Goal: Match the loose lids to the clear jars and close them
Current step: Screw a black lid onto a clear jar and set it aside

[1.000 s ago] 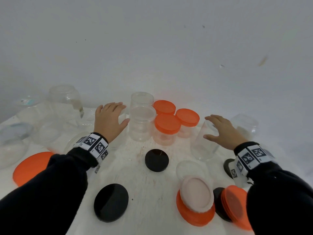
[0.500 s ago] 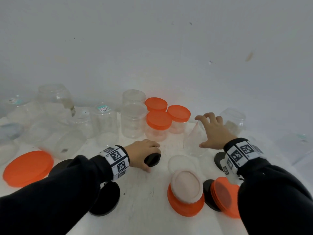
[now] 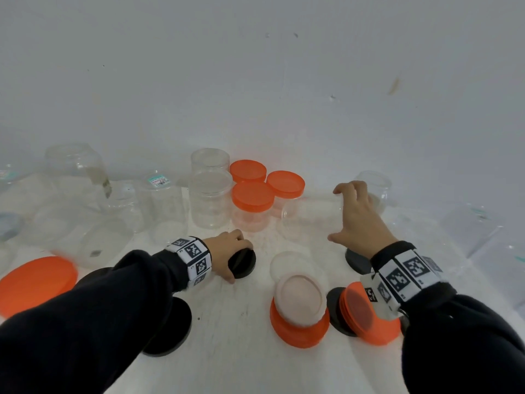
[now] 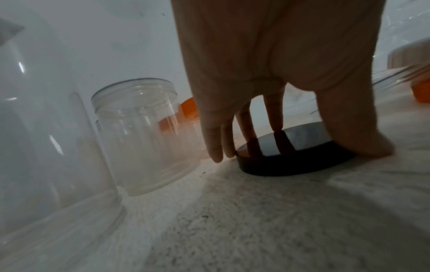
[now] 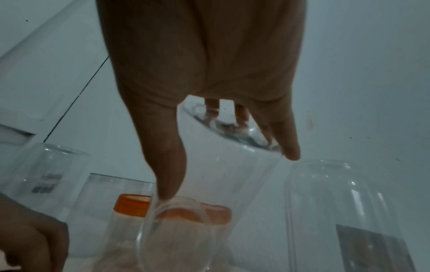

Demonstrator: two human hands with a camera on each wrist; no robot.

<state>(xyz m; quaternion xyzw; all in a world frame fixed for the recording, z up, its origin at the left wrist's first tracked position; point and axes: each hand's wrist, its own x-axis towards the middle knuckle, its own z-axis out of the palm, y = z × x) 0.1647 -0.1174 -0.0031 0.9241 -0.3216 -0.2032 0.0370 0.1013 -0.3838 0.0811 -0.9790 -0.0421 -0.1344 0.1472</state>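
A small black lid (image 3: pixel 243 263) lies flat on the white table (image 3: pixel 241 351). My left hand (image 3: pixel 227 251) grips it from above; in the left wrist view my fingers (image 4: pixel 246 136) sit on its far rim and my thumb presses its near edge (image 4: pixel 295 158). My right hand (image 3: pixel 355 220) holds a clear open jar (image 3: pixel 309 220) tipped on its side, mouth toward the left. In the right wrist view that jar (image 5: pixel 209 193) is spanned by my thumb at its mouth rim and my fingers on its base.
Three jars with orange lids (image 3: pixel 252 196) and two clear-lidded jars (image 3: pixel 210 194) stand at the back. Open jars (image 3: pixel 162 206) crowd the left. Loose lids lie near: large orange (image 3: pixel 34 282), large black (image 3: pixel 170 328), clear on orange (image 3: pixel 299 302), orange stack (image 3: pixel 366 314).
My left hand came back from the rear jars and closed over the small black lid. My right hand took the clear jar and tipped it over to the left.
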